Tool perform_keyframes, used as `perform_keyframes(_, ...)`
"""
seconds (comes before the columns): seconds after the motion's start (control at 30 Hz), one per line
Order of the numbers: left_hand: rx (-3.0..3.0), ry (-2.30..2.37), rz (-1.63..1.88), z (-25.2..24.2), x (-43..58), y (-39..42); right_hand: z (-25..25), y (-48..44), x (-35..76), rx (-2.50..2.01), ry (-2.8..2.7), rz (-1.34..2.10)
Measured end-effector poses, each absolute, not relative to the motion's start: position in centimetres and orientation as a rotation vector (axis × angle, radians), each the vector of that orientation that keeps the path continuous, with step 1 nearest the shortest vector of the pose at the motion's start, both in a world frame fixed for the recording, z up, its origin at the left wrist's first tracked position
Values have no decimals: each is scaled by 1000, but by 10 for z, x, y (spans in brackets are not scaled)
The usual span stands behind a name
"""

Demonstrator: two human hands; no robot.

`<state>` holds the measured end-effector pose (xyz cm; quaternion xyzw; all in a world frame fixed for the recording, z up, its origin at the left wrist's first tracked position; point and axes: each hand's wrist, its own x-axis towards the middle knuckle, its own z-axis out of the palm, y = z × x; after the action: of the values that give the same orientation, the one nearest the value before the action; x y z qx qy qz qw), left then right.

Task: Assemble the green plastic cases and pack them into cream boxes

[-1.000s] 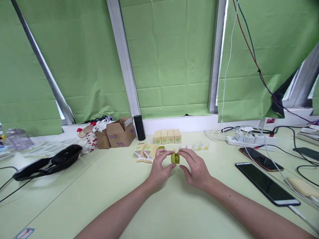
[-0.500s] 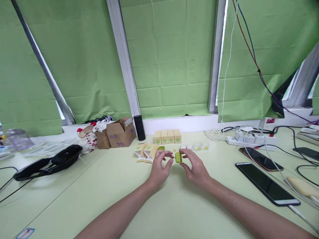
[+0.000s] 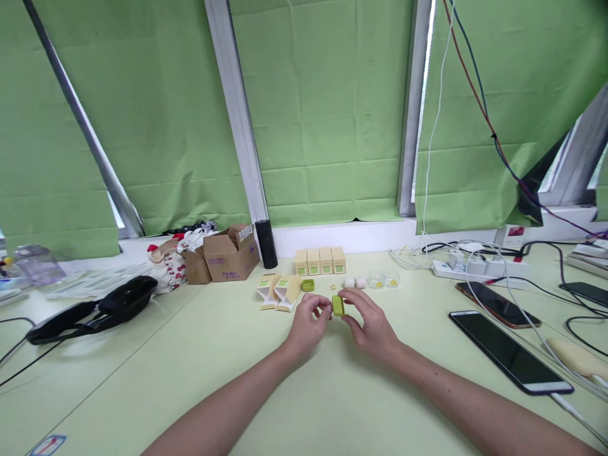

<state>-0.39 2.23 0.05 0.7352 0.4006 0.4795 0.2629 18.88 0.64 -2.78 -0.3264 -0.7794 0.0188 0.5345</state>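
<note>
Evidently held green case in right hand, perhaps for steadiness; pinched left hand narrow beside case; couldn't tell on what.

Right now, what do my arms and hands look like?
Your left hand and right hand wear no gloves, and no watch shows. No sleeves are in view on the left forearm or right forearm; the right has small spots.

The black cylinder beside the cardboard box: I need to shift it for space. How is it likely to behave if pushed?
The black cylinder could tip if pushed near its top, since it stands upright, tall and narrow. Toppled, it would probably roll, as its sides look round and the table looks flat. Its weight is hard to judge.
</note>
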Motion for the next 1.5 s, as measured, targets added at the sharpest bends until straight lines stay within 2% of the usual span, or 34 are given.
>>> perform_keyframes(1.5,1913,1101,1329,5,-4,22,-23,7,189,-781,-1826,65)
